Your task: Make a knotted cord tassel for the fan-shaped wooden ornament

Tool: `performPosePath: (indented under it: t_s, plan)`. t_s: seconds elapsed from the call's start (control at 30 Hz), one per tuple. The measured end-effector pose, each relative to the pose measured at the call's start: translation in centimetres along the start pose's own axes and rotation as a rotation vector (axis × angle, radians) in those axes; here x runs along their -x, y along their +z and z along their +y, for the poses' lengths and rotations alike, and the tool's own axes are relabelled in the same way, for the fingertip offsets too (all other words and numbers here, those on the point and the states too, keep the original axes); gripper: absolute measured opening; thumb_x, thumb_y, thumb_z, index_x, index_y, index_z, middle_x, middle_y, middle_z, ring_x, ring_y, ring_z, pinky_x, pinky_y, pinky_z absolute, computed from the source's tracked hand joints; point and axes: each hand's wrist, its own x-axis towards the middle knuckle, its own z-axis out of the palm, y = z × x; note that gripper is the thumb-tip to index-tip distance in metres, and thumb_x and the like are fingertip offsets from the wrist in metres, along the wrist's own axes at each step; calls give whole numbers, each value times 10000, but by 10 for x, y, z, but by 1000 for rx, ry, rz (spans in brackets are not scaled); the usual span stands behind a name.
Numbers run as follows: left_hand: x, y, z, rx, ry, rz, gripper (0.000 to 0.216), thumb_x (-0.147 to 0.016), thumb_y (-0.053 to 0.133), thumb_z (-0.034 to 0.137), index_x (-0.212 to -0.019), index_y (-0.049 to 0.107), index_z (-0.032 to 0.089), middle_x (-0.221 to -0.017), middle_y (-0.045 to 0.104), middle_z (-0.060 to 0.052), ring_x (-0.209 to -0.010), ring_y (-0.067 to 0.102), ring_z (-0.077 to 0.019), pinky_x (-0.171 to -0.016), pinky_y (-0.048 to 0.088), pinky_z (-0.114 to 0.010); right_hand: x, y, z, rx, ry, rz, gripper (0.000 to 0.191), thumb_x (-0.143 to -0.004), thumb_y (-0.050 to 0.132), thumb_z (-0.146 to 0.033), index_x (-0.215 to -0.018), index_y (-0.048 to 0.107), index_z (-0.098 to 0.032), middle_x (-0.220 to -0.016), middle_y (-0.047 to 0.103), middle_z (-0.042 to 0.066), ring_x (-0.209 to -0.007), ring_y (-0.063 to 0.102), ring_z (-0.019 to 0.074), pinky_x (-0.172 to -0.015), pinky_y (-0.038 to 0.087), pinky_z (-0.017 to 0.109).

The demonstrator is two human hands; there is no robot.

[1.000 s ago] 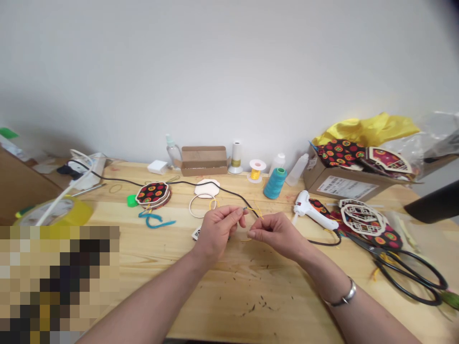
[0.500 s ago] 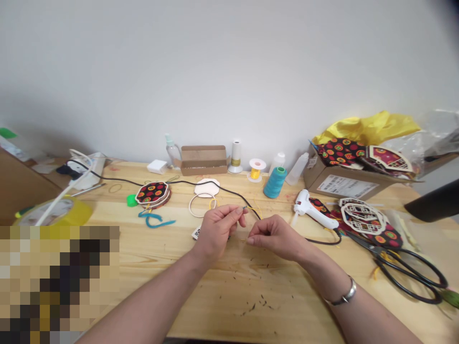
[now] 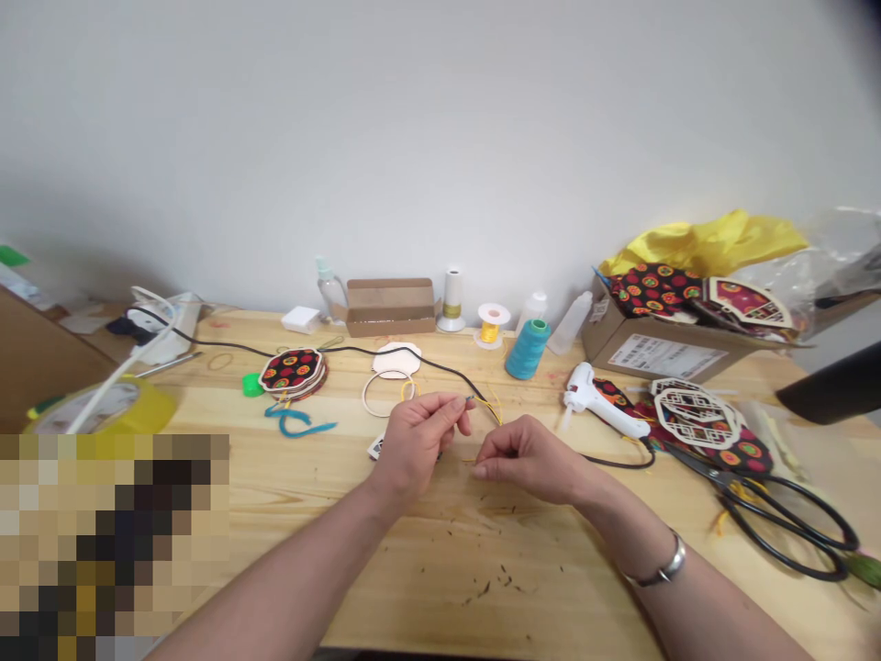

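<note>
My left hand (image 3: 415, 441) pinches a small dark needle-like tool at its fingertips, above the wooden table (image 3: 440, 569). A thin yellow thread (image 3: 490, 406) runs from that tip toward my right hand (image 3: 527, 456), whose fingers are pinched closed on the thread. The two hands are a few centimetres apart at the table's middle. A bracelet sits on my right wrist. A thin wooden ring (image 3: 387, 393) and a pale wooden panel (image 3: 397, 359) lie just beyond my left hand.
A white glue gun (image 3: 600, 402) with a black cord lies to the right, then patterned fan pieces (image 3: 696, 415) and black scissors (image 3: 785, 514). A teal thread cone (image 3: 528, 349), yellow spool (image 3: 491, 327), bottles and cardboard boxes line the wall. Yellow tape roll (image 3: 103, 404) sits left.
My right hand has dropped slightly and moved a little left, drawing the yellow thread down. My left hand has stayed almost still.
</note>
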Motion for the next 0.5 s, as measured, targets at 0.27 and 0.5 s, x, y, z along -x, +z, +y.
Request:
performPosePath:
  t_s: [0.27,0.5]
  plan:
    - [0,-1,-2,-23,1,13,221,-786,628,306,-658,649,127,-553,532,17,-416,272,-36,-421,181,-219,1,-2,-3,159,-2,-25,171,-730,545,-191,-657,692,-145,-551,587,-12,-512,462,100,-482,351,212]
    - [1,-1,-2,-62,12,18,252,-789,624,330,-631,634,134,-557,529,18,-432,284,-46,-430,189,-227,1,1,-1,437,-278,357,518,-612,433,34,-1015,675,-184,-1045,649,82,-999,555,217,-881,421,364]
